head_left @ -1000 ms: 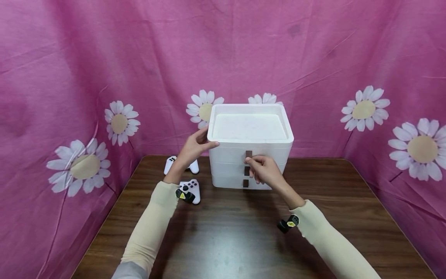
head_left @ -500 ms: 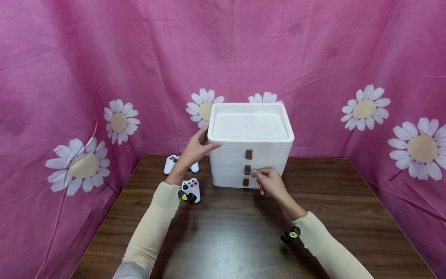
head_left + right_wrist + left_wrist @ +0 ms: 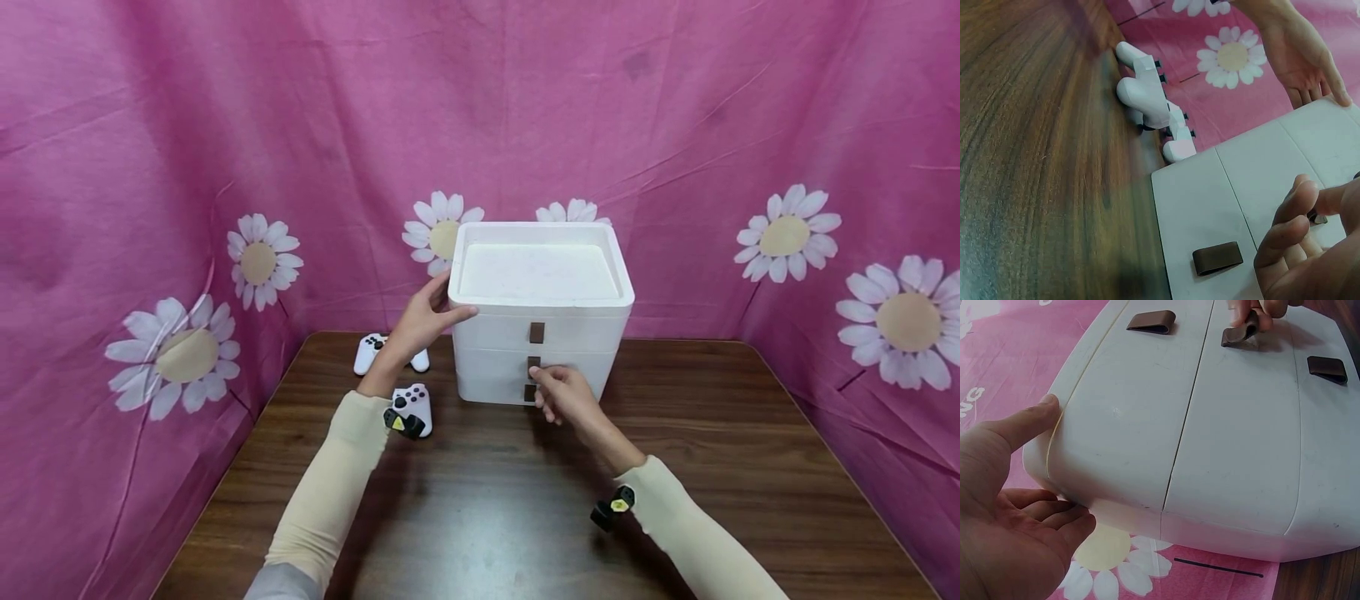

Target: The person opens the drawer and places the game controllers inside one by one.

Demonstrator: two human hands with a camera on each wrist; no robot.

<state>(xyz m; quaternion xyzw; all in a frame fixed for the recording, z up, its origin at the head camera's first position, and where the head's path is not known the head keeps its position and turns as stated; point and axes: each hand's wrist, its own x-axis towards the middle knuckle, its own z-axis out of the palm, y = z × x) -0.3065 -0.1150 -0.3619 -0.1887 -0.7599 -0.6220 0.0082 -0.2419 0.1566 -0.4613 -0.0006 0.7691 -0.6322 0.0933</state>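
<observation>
A white three-drawer cabinet (image 3: 491, 371) stands at the back of the table, its drawers closed. Brown pull tabs run down its front: the top tab (image 3: 537, 332), the middle tab (image 3: 1233, 336) and the bottom tab (image 3: 1327, 369). My left hand (image 3: 417, 327) rests on the cabinet's upper left corner, thumb on the front and the other fingers along the side, fairly straight. With thumb and forefinger my right hand (image 3: 572, 398) pinches the middle tab; its other fingers curl below and partly cover the bottom tab in the head view.
Two white game controllers lie left of the cabinet: a nearer controller (image 3: 414, 407) and a farther controller (image 3: 366, 355), partly hidden by my left arm. The dark wooden table (image 3: 480, 500) ends behind at a pink flowered curtain (image 3: 360, 167). The cabinet's top is a shallow tray (image 3: 540, 302).
My right hand has let go of the top tab, moved down beside the middle tab and taken hold of it. My left hand has stayed on the cabinet corner.
</observation>
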